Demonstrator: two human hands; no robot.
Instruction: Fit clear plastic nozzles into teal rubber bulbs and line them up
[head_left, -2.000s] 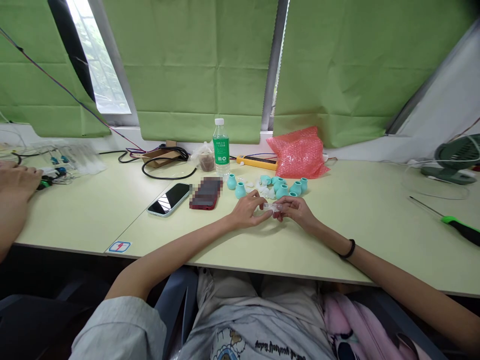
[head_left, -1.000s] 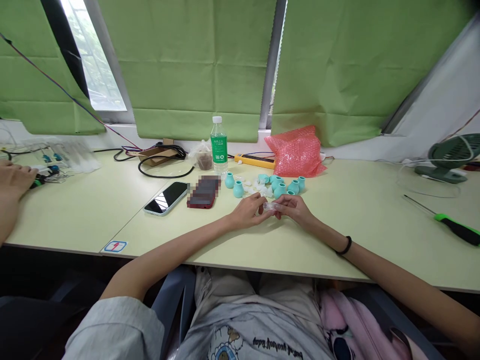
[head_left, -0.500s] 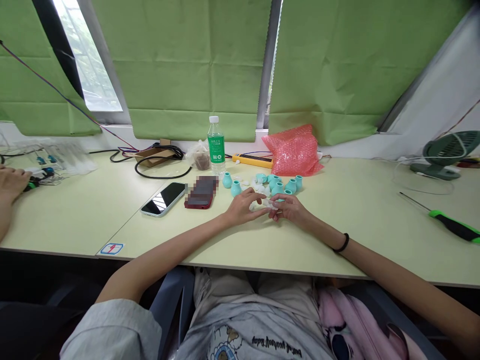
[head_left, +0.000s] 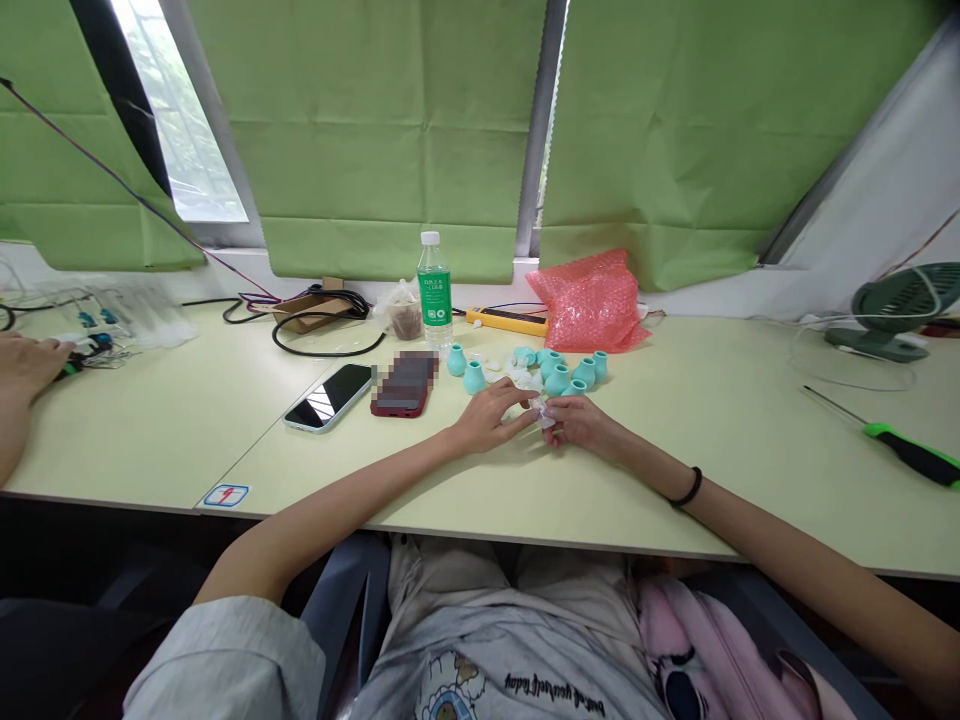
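My left hand (head_left: 489, 418) and my right hand (head_left: 583, 421) meet over the pale green table (head_left: 675, 440), and both pinch a small clear white plastic piece (head_left: 538, 410) between their fingertips. Just behind the hands stands a cluster of several small teal vase-shaped parts (head_left: 559, 372) mixed with loose white pieces (head_left: 519, 373). A black band sits on my right wrist (head_left: 688, 487).
A light phone (head_left: 328, 397) and a red phone (head_left: 405, 383) lie left of my hands. A water bottle (head_left: 434, 290), a pink bubble-wrap bag (head_left: 590, 300), a yellow power strip (head_left: 508, 321) and cables (head_left: 324, 325) stand behind. A green-handled screwdriver (head_left: 904, 449) and a fan (head_left: 896, 308) are right. Another person's hand (head_left: 26, 365) rests far left.
The clear piece lay lengthwise between my fingertips; now my hands have closed in and it is pinched tighter and tilted up. The view has shifted slightly.
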